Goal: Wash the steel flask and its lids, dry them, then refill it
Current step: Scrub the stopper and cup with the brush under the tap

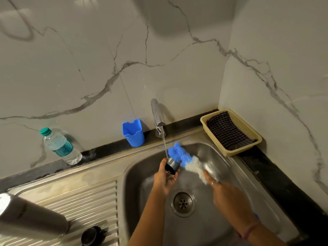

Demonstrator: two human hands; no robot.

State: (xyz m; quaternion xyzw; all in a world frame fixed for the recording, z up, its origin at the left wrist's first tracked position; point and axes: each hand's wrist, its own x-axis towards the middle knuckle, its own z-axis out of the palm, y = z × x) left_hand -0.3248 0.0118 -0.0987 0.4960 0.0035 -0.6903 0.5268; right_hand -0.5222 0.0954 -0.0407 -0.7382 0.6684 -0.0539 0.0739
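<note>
My left hand [164, 180] grips a steel lid with a black rim [172, 166] over the sink, under the thin stream from the tap [158, 116]. My right hand [225, 194] holds a brush with blue and white bristles [186, 159], blurred, its head right beside the lid. The steel flask [26, 215] lies on its side on the ribbed drainboard at the lower left. A black inner lid [92, 236] rests on the drainboard next to it.
The steel sink [142, 167] has a round drain [183, 203] below my hands. A blue plastic cup [133, 132] and a water bottle with a green cap [59, 146] stand by the marble wall. A beige basket [248, 129] holding a dark checked cloth sits at the right corner.
</note>
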